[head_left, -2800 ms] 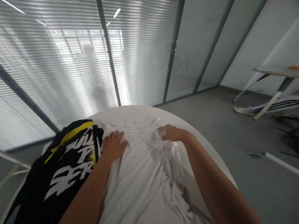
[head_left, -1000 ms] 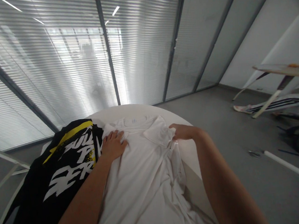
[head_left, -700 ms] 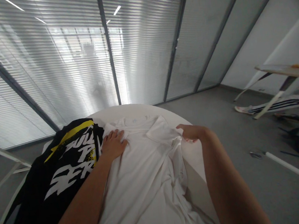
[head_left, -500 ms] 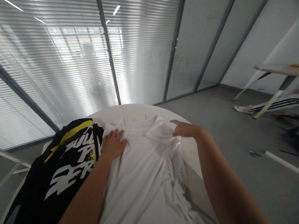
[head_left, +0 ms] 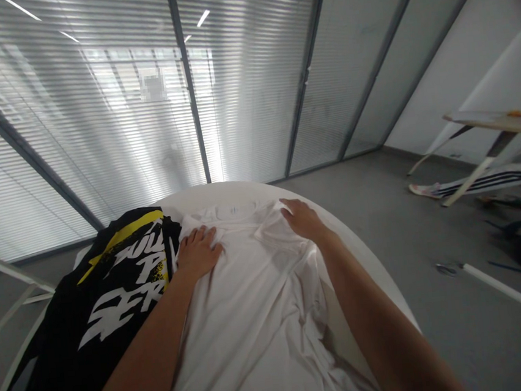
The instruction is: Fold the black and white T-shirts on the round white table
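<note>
White cotton shirt (head_left: 249,319) lies on round white tabletop (head_left: 360,247), collar (head_left: 232,212) at far rim, long axis running toward the person. Both hands open, flat, gripping nothing: left hand (head_left: 197,254) beside collar, right hand (head_left: 302,221) on folded flap (head_left: 276,234). Black printed T-shirt (head_left: 114,302) just left; tabletop edge close on right.

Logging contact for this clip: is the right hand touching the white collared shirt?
Touching: the head view shows the right hand resting on the white collared shirt, its fingers flat on the fabric beside the collar.
</note>
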`<state>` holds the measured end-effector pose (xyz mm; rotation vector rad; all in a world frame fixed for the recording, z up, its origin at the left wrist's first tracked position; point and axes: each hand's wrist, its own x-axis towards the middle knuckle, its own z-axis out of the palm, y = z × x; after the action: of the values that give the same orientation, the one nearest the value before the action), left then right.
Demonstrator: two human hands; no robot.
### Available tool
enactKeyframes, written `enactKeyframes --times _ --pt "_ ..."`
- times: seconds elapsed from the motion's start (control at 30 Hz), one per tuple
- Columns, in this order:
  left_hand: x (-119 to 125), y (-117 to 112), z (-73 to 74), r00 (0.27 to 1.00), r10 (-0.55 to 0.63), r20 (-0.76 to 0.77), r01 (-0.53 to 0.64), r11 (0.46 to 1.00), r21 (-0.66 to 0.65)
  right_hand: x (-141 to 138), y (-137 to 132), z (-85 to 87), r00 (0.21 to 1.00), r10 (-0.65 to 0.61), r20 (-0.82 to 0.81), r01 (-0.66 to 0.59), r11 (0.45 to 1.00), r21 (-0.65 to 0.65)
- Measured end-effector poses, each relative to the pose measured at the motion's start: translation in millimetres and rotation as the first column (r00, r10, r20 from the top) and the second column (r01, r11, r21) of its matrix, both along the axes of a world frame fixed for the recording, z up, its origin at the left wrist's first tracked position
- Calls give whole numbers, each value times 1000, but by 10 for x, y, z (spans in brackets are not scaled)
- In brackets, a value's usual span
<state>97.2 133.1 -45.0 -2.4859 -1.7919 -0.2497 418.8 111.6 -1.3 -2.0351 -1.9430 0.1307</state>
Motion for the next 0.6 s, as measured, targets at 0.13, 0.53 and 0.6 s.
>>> enactKeyframes --times 0.13,0.53,0.6 --pt "-3 11 -8 1000 -8 -1 8 1000 -8 -315 69 -298 991 40 129 -45 998 35" --pt "4 -3 22 1000 8 21 -7 1000 -15 -172 130 -459 986 -79 150 93 992 -85" --pt "6 -2 25 1000 10 29 -9 1000 -21 -187 125 -452 982 -123 141 136 987 -87"
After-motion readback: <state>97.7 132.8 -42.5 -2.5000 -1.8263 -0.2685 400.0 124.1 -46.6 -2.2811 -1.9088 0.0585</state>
